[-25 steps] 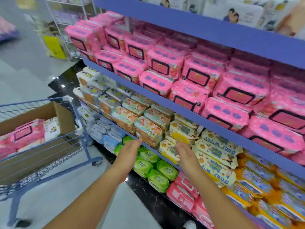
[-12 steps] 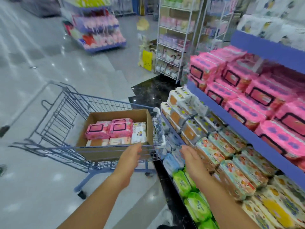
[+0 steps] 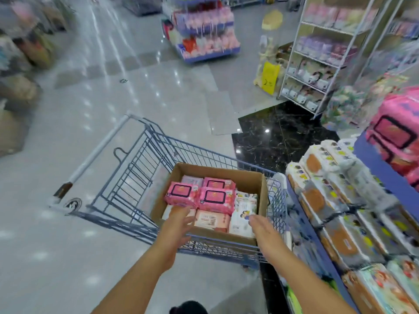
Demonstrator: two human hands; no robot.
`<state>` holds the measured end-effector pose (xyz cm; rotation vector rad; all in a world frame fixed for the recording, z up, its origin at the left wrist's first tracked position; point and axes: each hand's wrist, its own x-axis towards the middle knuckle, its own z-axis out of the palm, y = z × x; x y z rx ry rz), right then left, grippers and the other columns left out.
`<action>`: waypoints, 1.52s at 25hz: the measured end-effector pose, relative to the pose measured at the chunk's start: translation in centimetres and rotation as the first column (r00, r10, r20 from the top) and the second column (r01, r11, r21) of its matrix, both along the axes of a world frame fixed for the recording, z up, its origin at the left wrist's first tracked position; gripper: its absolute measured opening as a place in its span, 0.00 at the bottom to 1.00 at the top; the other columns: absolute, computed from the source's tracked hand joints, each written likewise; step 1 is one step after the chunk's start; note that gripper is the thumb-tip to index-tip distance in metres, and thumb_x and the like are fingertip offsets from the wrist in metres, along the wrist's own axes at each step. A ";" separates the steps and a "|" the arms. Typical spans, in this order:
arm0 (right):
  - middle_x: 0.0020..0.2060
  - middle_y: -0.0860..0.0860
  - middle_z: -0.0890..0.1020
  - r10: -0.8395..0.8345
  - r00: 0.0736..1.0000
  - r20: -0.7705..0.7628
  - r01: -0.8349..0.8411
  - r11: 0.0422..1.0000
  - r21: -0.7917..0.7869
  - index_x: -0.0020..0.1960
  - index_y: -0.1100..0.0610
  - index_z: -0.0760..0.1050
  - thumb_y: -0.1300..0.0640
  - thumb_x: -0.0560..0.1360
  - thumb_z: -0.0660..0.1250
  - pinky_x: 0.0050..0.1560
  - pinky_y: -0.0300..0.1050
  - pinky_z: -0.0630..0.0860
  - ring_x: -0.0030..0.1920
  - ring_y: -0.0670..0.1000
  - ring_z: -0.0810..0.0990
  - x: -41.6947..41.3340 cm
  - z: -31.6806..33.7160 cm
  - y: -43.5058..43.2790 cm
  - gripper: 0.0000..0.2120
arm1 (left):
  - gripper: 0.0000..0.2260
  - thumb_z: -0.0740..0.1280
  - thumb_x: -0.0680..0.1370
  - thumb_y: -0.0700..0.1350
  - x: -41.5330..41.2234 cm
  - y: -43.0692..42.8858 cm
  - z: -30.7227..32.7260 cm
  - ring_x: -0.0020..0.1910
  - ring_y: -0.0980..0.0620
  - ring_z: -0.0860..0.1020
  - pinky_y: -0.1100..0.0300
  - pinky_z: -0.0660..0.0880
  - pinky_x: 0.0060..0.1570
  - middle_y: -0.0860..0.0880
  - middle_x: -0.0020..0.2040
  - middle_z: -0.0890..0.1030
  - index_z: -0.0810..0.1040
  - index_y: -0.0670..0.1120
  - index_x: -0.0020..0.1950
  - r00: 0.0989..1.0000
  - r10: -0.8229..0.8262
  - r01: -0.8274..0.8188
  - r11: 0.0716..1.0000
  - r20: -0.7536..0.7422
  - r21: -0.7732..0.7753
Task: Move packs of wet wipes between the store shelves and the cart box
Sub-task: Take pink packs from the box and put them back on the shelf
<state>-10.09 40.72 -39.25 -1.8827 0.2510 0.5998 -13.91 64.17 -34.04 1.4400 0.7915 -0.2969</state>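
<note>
Likely soft and slippery, the pink packs (image 3: 216, 199) need side grips — left hand (image 3: 179, 223) and right hand (image 3: 263, 230) hover empty, fingers straight.

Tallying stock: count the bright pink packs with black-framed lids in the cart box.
3. One pink pack front left, a second pack to its right, a third pack behind that one. All sit on the top layer of the box; more may be hidden underneath.
</note>
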 end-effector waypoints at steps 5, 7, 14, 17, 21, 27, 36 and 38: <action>0.74 0.49 0.69 0.096 0.993 -0.064 -0.103 0.989 -0.106 0.75 0.51 0.66 0.44 0.85 0.53 0.68 0.45 0.63 0.73 0.52 0.68 5.9 -2.9 3.5 0.22 | 0.18 0.63 0.82 0.59 6.5 5.0 -3.9 0.65 0.47 0.76 0.51 0.72 0.60 0.49 0.65 0.78 0.74 0.51 0.67 0.994 -0.024 0.027 0.999 -0.108 0.031; 0.75 0.51 0.70 0.091 0.988 -0.127 -0.112 0.979 -0.170 0.77 0.53 0.64 0.43 0.84 0.53 0.70 0.48 0.64 0.73 0.53 0.68 8.6 -4.9 5.1 0.25 | 0.12 0.61 0.84 0.54 10.0 7.7 -6.0 0.61 0.47 0.78 0.51 0.72 0.64 0.47 0.62 0.79 0.74 0.49 0.63 0.987 -0.054 0.059 0.998 -0.153 0.024; 0.71 0.49 0.72 0.183 0.956 -0.227 -0.252 0.909 -0.331 0.77 0.51 0.63 0.40 0.83 0.56 0.62 0.44 0.66 0.72 0.54 0.70 16.3 -9.2 11.2 0.27 | 0.19 0.67 0.80 0.57 19.1 16.9 -12.5 0.55 0.53 0.79 0.59 0.74 0.48 0.51 0.60 0.80 0.77 0.48 0.66 0.895 -0.357 0.413 0.889 -0.266 0.199; 0.67 0.50 0.75 0.322 0.923 -0.209 -0.382 0.825 -0.417 0.70 0.48 0.70 0.36 0.78 0.60 0.60 0.47 0.70 0.67 0.56 0.73 19.7 -11.9 12.3 0.25 | 0.13 0.73 0.78 0.47 22.9 18.8 -14.3 0.49 0.62 0.79 0.67 0.71 0.44 0.62 0.48 0.80 0.73 0.60 0.57 0.778 -0.562 0.628 0.722 -0.281 0.293; 0.67 0.56 0.73 0.495 0.841 -0.217 -0.528 0.664 -0.530 0.73 0.54 0.67 0.38 0.73 0.70 0.69 0.51 0.67 0.69 0.59 0.69 24.8 -15.6 12.5 0.34 | 0.17 0.81 0.68 0.54 27.7 20.3 -18.8 0.42 0.70 0.79 0.72 0.73 0.42 0.70 0.41 0.81 0.78 0.61 0.51 0.541 -0.782 0.803 0.370 -0.309 0.468; 0.65 0.52 0.78 0.535 0.737 -0.414 -0.675 0.535 -0.509 0.72 0.47 0.67 0.26 0.60 0.72 0.62 0.50 0.75 0.63 0.55 0.77 28.5 -22.4 12.0 0.46 | 0.41 0.79 0.65 0.62 32.0 20.6 -27.0 0.65 0.42 0.70 0.49 0.75 0.60 0.44 0.64 0.73 0.66 0.45 0.69 0.049 -0.684 0.848 -0.356 -0.728 0.392; 0.62 0.54 0.74 0.526 0.539 -0.658 -0.840 0.287 -0.460 0.63 0.54 0.73 0.28 0.54 0.77 0.68 0.57 0.64 0.67 0.59 0.67 30.1 -23.2 13.5 0.47 | 0.44 0.80 0.58 0.68 35.6 19.8 -28.0 0.61 0.47 0.71 0.57 0.74 0.57 0.49 0.56 0.76 0.74 0.48 0.67 -0.276 -0.503 0.812 -0.578 -0.819 0.082; 0.57 0.54 0.72 0.535 0.538 -0.651 -0.840 0.273 -0.469 0.62 0.55 0.74 0.28 0.53 0.77 0.68 0.57 0.65 0.66 0.59 0.66 29.9 -22.6 13.7 0.46 | 0.44 0.78 0.59 0.71 35.8 19.8 -27.6 0.60 0.47 0.72 0.58 0.72 0.56 0.48 0.57 0.75 0.74 0.49 0.67 -0.281 -0.507 0.808 -0.583 -0.815 0.084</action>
